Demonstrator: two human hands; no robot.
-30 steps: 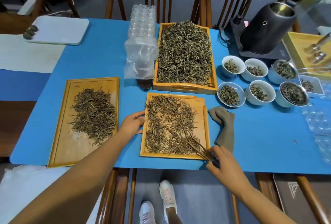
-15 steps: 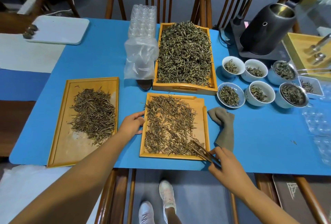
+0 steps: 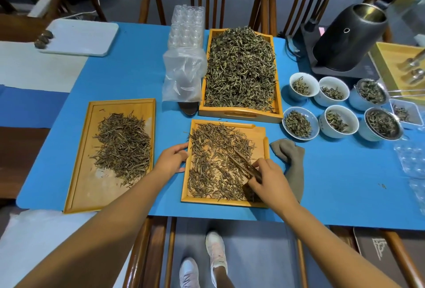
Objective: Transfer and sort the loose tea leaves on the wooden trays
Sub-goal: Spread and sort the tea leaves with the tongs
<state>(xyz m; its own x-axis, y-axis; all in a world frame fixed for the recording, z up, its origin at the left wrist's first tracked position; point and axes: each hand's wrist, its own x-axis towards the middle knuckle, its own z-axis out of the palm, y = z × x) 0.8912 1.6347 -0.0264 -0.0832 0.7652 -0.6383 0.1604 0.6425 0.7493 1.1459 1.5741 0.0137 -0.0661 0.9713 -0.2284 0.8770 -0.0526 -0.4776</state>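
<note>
Tea leaves (image 3: 216, 163), thin dry slivers, flat rectangular wooden tray (image 3: 259, 136)

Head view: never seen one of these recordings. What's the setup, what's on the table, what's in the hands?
There is no robot here. A person wears a wide-angle camera on the head, looking forward and down, so both bare arms reach in from the bottom edge.

On the blue table cover lie three wooden trays of loose tea: a flat left tray, a small middle tray in front of the person, and a heaped deep tray behind it. To the right stand small cups with tea in them, and behind those a dark kettle. A grey cloth lies beside the middle tray.

The left hand steadies the middle tray's left edge. The right hand holds dark wooden tweezers, tips among the leaves.
</note>
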